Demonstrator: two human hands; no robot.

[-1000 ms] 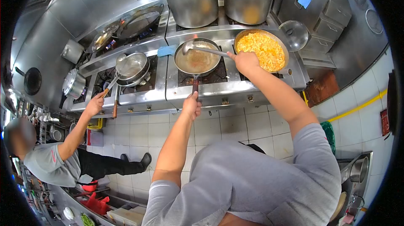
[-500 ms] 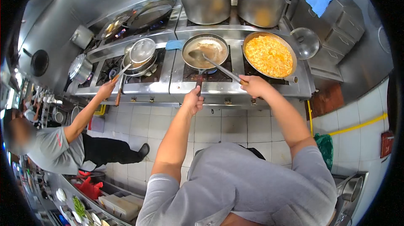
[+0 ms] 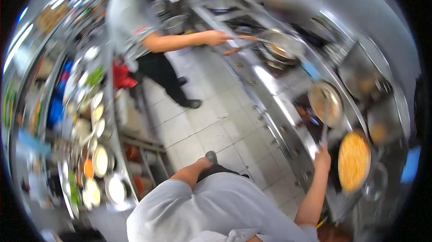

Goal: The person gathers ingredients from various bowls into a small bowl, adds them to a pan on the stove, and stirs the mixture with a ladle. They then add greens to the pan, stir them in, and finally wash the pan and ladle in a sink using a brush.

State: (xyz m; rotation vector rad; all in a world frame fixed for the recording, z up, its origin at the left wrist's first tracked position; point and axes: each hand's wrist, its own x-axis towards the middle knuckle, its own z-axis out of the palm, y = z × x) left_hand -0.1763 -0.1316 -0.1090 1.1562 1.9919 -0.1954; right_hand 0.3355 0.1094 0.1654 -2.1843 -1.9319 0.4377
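Note:
My right hand (image 3: pixel 322 157) is wrapped round the handle of a long ladle (image 3: pixel 325 122). The ladle's head rests in a frying pan (image 3: pixel 335 103) with a brownish, wet-looking residue, on the stove. Below the pan in the head view is a wide pan of yellow-orange food (image 3: pixel 353 163), close to my right hand. My left hand (image 3: pixel 204 163) is low in front of my body, away from the stove and over the floor. Its fingers are smeared and cannot be made out.
A co-worker (image 3: pixel 155 39) stands at the stove's far end, one hand on a strainer (image 3: pixel 288 46) over another pan. Behind them a counter (image 3: pixel 118 140) carries several bowls, containers and greens. The tiled floor (image 3: pixel 198 129) runs between counter and stove.
The view has swung left toward the counter. My left hand has let go of the frying pan's handle and come back toward my body. My right hand still grips the ladle.

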